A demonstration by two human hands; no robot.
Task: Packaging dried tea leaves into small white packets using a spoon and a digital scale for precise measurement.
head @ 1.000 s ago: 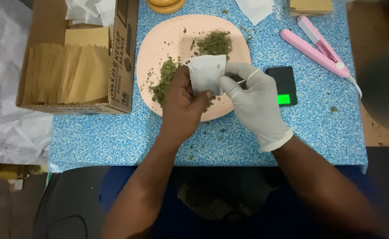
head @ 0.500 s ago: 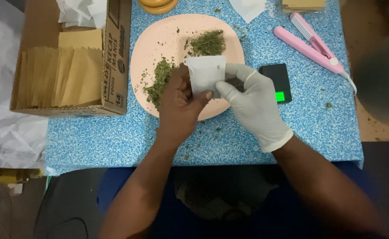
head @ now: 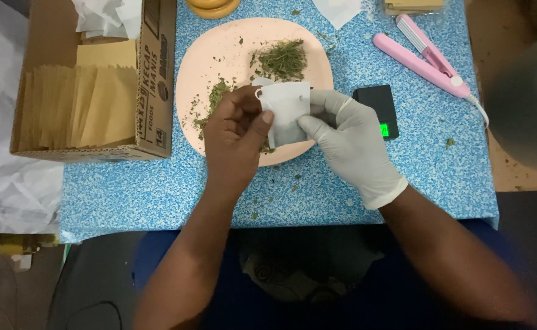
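Head view. Small white pouch (head: 285, 113): held upright-ish above the lower right part of the plate, pinched from both sides. Left hand (head: 236, 131), bare: fingers clenched on the pouch's left edge, thumb on its face. Right hand (head: 349, 142), in a white glove: thumb and fingers grasping the pouch's right edge.

Pink round plate (head: 219, 52): lay on the blue speckled worktop (head: 146, 192), directly under the hands. Dried green herb (head: 282, 59): one heap at 1 o'clock on the plate, a looser scatter at 9 o'clock, partly hidden by the left hand; stray flakes on the worktop at 6 o'clock of the plate.

Small black scale (head: 378, 110) with a lit green display: at 3 o'clock of the plate, touching the gloved hand's knuckles. Pink hinged sealing tool (head: 424, 61): at 2 o'clock, near the worktop's far right corner. Cardboard box (head: 158, 79) of tan paper envelopes (head: 82, 107): at 9 o'clock, just beside the plate.
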